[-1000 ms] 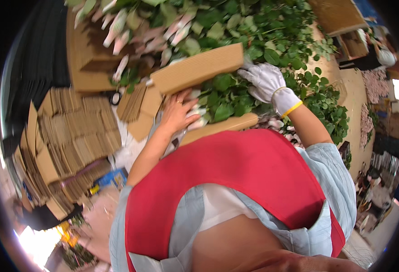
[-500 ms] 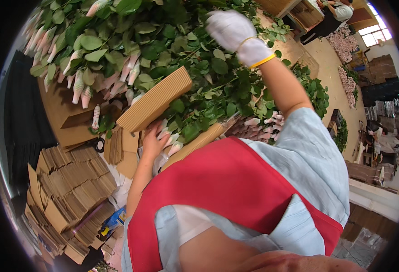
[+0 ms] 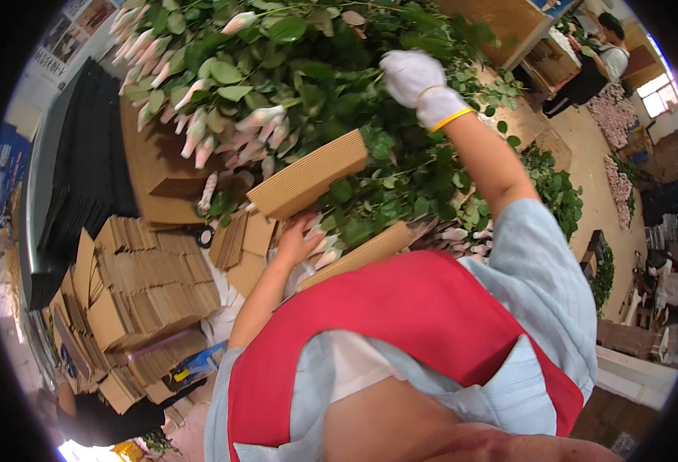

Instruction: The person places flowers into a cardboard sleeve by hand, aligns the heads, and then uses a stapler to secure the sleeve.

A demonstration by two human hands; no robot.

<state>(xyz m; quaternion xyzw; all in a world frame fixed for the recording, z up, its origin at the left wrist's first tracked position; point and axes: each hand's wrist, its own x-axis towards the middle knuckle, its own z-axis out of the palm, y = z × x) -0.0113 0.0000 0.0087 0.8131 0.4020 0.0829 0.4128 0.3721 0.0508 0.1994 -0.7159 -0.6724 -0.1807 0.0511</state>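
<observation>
My bare left hand (image 3: 299, 240) lies at the head end of a bunch of pale pink roses in white sleeves (image 3: 325, 248), fingers stretched out against them. Some fingertips are hidden under a raised corrugated cardboard flap (image 3: 308, 175). A second cardboard edge (image 3: 362, 254) runs along the near side of the bunch, by my red apron. Farther up, my right hand (image 3: 416, 81), in a white glove with a yellow band at the wrist, reaches over the leafy pile of roses (image 3: 277, 65). Its fingers are curled, seemingly round a thin rose stem.
Stacked folded cardboard (image 3: 150, 277) stands at the left, beside dark sheets (image 3: 81, 169) and a roll of tape (image 3: 206, 236). One sleeved rose (image 3: 208, 192) lies apart on cardboard. A wooden shelf (image 3: 500, 35) and another person (image 3: 604, 61) are at the upper right.
The whole view has swung, so everything sits further right and lower. My right hand has come lower and its fingers look more curled. My left hand stays beside the rose heads.
</observation>
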